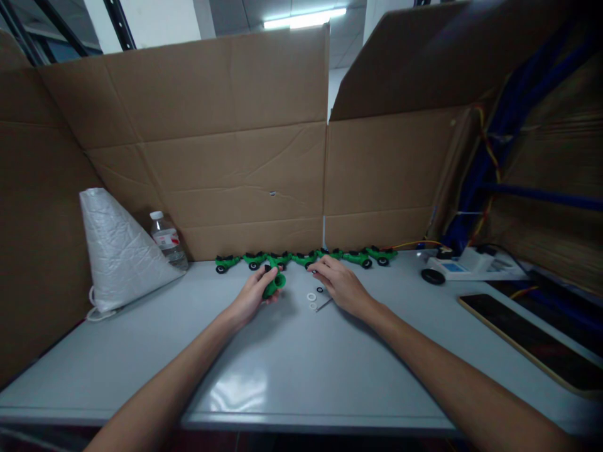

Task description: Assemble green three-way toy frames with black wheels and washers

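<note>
My left hand (254,294) is closed around a green plastic toy part (274,285) with a round opening facing me and a black piece on its upper end. To the right, my right hand (340,282) is in a pinch above the table; a tiny dark spot shows at its fingertips, too small to name. Below those fingers lie a small black ring (320,289), a white ring (311,296), a second pale ring (313,306) and a thin metal pin (324,304). Behind both hands stands a row of several green toy vehicles (228,263) with black wheels.
A silvery bag (117,257) and a water bottle (168,242) stand at the left. On the right are a white wheeled device (475,265), a phone-like dark slab (527,336) and a blue metal frame (475,176). Cardboard walls (235,157) enclose the table (330,376).
</note>
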{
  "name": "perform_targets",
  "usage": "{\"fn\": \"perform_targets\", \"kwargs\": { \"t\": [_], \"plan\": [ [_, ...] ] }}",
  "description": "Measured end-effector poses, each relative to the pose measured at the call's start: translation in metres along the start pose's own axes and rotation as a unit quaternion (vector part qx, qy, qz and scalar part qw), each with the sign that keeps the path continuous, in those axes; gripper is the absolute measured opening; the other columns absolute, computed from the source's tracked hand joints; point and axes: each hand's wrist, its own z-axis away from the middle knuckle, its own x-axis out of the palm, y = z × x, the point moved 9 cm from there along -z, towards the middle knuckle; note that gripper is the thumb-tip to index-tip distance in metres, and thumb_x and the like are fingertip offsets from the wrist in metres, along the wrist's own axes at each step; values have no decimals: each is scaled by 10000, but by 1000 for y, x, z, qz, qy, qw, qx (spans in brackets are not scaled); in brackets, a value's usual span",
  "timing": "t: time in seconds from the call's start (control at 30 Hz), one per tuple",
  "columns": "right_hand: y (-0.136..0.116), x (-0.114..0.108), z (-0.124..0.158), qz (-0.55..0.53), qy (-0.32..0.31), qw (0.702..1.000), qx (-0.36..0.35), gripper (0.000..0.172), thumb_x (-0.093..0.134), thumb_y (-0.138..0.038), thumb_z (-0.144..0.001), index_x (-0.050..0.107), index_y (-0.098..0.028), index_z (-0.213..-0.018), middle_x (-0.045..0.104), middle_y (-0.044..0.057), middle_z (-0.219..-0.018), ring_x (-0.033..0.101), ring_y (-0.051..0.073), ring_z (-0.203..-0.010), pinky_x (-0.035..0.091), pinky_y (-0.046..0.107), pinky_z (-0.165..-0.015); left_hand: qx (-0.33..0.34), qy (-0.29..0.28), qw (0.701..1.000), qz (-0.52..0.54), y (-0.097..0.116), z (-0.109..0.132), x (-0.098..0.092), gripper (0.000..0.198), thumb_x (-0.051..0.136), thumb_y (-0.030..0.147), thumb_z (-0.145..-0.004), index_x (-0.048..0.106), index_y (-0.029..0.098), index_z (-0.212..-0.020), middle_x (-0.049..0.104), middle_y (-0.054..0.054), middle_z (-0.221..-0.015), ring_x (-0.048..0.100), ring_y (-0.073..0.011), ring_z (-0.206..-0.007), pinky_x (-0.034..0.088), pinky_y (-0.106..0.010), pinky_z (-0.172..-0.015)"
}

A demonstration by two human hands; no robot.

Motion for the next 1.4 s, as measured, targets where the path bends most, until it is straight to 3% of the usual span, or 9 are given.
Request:
{"fn": "perform_targets", "kwargs": {
  "t": [0.33, 0.67, 0.93, 1.17, 1.4],
  "plan": [
    [3, 8, -1, 49, -25, 998, 12, 132, 538, -291, -1077, 658, -237, -1069, 688, 73, -1057, 621, 239, -1010, 444, 354, -873, -1, 4, 1000, 0, 0, 1, 0, 565, 742, 636, -860, 619, 179, -1168, 656, -20, -812, 596, -120, -596, 385, -220, -513],
    [4, 8, 0, 100, -36, 994, 21, 319, 523, -411, -1092, 606, -214, -854, 697, 46, -900, 640, 227, -897, 371, 339, -792, 3, -3, 1000, -12, 3, 3, 2, 556, 716, 626, -889, 607, 174, -1194, 650, -21, -813, 592, -121, -607, 404, -221, -525],
    [4, 8, 0, 56, -24, 998, 20, 114, 518, -256, -1085, 619, -233, -1133, 695, 69, -1096, 646, 227, -989, 392, 336, -851, 2, -1, 1000, -10, 1, 2, 2, 556, 726, 631, -879, 618, 177, -1180, 649, -17, -813, 599, -120, -611, 410, -218, -524],
    [4, 10, 0, 45, -34, 998, 14, 63, 574, -177, -1046, 598, -227, -1075, 693, 47, -1035, 639, 222, -994, 373, 320, -848, -2, 8, 1000, -8, 0, 1, -1, 553, 721, 624, -885, 610, 175, -1188, 645, -18, -819, 594, -118, -605, 410, -214, -516],
    [3, 10, 0, 55, -31, 998, 5, 51, 609, -220, -1041, 641, -237, -1076, 695, 47, -1041, 635, 227, -1010, 367, 337, -875, -1, 7, 1000, -12, 0, 1, -1, 560, 724, 624, -882, 613, 174, -1196, 653, -20, -817, 602, -122, -609, 411, -218, -526]
  ]
}}
